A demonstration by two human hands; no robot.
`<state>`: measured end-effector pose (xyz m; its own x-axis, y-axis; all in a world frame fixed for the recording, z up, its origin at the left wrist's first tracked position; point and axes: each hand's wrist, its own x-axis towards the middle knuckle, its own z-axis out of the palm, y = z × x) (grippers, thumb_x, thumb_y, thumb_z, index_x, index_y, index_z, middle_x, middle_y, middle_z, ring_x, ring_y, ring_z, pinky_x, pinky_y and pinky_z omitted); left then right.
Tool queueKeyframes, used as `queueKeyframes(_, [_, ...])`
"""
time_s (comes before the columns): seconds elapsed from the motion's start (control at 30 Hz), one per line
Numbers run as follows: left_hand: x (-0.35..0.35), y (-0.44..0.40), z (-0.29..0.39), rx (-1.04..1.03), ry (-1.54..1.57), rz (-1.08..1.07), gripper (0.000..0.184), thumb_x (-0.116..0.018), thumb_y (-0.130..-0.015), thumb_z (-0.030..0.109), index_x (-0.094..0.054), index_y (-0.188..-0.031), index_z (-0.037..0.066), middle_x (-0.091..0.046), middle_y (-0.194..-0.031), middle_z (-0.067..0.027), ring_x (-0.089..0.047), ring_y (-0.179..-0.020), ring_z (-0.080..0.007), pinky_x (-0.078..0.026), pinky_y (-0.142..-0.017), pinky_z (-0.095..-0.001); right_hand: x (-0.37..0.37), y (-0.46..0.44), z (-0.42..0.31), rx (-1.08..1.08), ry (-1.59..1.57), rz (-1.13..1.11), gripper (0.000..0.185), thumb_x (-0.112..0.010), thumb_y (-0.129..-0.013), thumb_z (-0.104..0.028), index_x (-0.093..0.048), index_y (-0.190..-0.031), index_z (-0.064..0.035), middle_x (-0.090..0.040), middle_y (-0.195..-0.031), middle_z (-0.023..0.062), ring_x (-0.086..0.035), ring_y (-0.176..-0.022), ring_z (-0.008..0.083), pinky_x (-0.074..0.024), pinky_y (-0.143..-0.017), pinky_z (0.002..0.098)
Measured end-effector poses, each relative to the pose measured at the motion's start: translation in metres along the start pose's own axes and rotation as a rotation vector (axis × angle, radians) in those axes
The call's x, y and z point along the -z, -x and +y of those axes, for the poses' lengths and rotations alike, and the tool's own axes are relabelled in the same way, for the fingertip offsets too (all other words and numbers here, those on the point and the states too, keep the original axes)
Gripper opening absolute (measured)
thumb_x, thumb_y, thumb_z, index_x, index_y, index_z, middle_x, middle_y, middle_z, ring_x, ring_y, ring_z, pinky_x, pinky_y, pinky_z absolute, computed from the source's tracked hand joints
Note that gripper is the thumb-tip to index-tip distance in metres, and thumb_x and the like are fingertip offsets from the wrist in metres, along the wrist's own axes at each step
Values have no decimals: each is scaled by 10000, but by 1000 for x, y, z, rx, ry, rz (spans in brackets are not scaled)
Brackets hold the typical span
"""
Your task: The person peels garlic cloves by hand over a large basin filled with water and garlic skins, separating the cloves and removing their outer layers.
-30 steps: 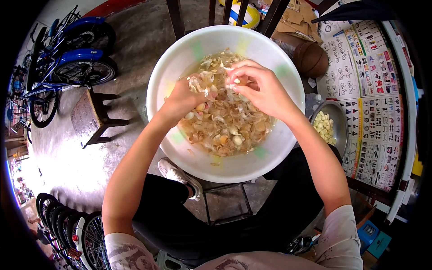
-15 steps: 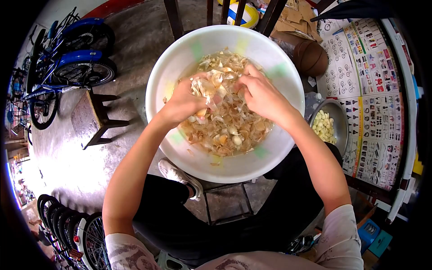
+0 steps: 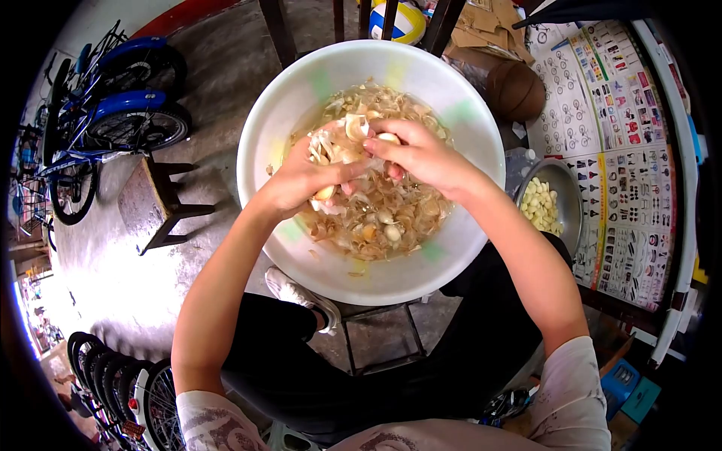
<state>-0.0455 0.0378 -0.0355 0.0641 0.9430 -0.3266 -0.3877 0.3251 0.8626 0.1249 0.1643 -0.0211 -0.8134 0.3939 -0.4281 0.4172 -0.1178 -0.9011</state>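
A large white basin [image 3: 265,143] stands before me, holding water with many loose garlic skins [image 3: 406,207] afloat and a few pale garlic cloves [image 3: 392,232] among them. Over its middle, my left hand [image 3: 297,180] is closed around a clump of garlic cloves and skins [image 3: 331,150]. My right hand [image 3: 432,159] meets it from the right, with thumb and fingers pinched about a garlic clove [image 3: 389,138]. Part of the clump is hidden by the fingers.
Right of the basin, a metal bowl [image 3: 575,207] holds peeled garlic cloves [image 3: 540,204]. A brown basketball [image 3: 515,90] and a printed chart table [image 3: 602,165] lie beyond. On the left are a wooden stool [image 3: 147,199] and bicycles [image 3: 135,124]. Dark wooden bars [image 3: 278,34] rise behind the basin.
My right hand has moved left and closed on a clove beside the left hand's clump. Both hands are now nearer together, and the clump has turned slightly.
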Motion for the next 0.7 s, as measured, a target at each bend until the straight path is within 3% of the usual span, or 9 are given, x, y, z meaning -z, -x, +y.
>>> queueKeyframes(0.2, [1,-6,2,-24,10,146,510,-695,-784,44,-511,-1259,45,-627,-866,-37,-597,-722,-95,-435,-488,-230,18,3,-6,-7,-274,135,207,-581,-970,-266,-614,-988,-63,-528,-821,-35,-421,-623,39,-385,-585,212])
queueKeyframes(0.27, [2,-9,2,-8,-522,292,573,-693,-748,34,-512,-1290,-4,-647,-930,-106,-625,-714,-165,-494,-545,-296,21,4,-10,-72,-226,117,231,-540,-986,-291,-593,-962,-67,-527,-832,-26,-406,-615,56,-385,-586,218])
queueKeyframes(0.3, [6,-9,-4,-7,-523,291,573,-693,-748,34,-512,-1290,-4,-647,-930,-106,-625,-714,-165,-494,-545,-296,20,3,-12,-129,-75,115,232,-518,-990,-286,-583,-948,-68,-519,-822,-28,-403,-623,63,-389,-590,219])
queueKeyframes(0.37, [15,-6,-20,-354,-1139,317,610,-685,-692,61,-517,-1271,-33,-667,-934,-181,-658,-726,-287,-531,-661,-375,19,2,-7,-185,73,112,235,-496,-993,-281,-574,-934,-68,-511,-812,-31,-399,-630,70,-394,-595,221])
queueKeyframes(0.4, [12,-4,-17,-352,-1141,316,610,-685,-692,61,-517,-1271,-33,-667,-934,-181,-658,-726,-287,-531,-661,-375,18,-1,4,-174,115,72,257,-478,-989,-279,-579,-932,-50,-539,-808,-8,-452,-657,102,-423,-612,254])
queueKeyframes(0.47, [4,1,-9,-63,-1296,289,670,-689,-682,94,-477,-1307,-26,-657,-954,-228,-648,-748,-391,-526,-712,-439,16,-7,19,-164,157,31,281,-460,-986,-277,-584,-931,-32,-566,-805,15,-505,-684,135,-452,-630,288])
queueKeyframes(0.53, [2,1,-13,-82,-1408,289,658,-676,-701,85,-468,-1318,-8,-658,-944,-225,-649,-745,-394,-530,-705,-445,11,-9,23,138,661,106,290,-489,-972,-263,-600,-932,2,-628,-877,109,-605,-823,232,-486,-710,369])
queueKeyframes(0.57, [1,2,-15,-99,-1519,288,646,-662,-719,77,-459,-1329,9,-659,-934,-221,-650,-743,-397,-535,-699,-451,5,-5,25,255,743,216,349,-566,-941,-263,-606,-779,44,-629,-837,259,-639,-844,360,-486,-742,457])
queueKeyframes(0.7, [-16,5,-15,-40,-1784,308,620,-634,-745,40,-449,-1337,41,-658,-907,-212,-669,-755,-374,-541,-677,-467,-6,0,9,99,913,234,362,-629,-912,-280,-629,-754,45,-637,-865,235,-637,-835,363,-495,-743,454])
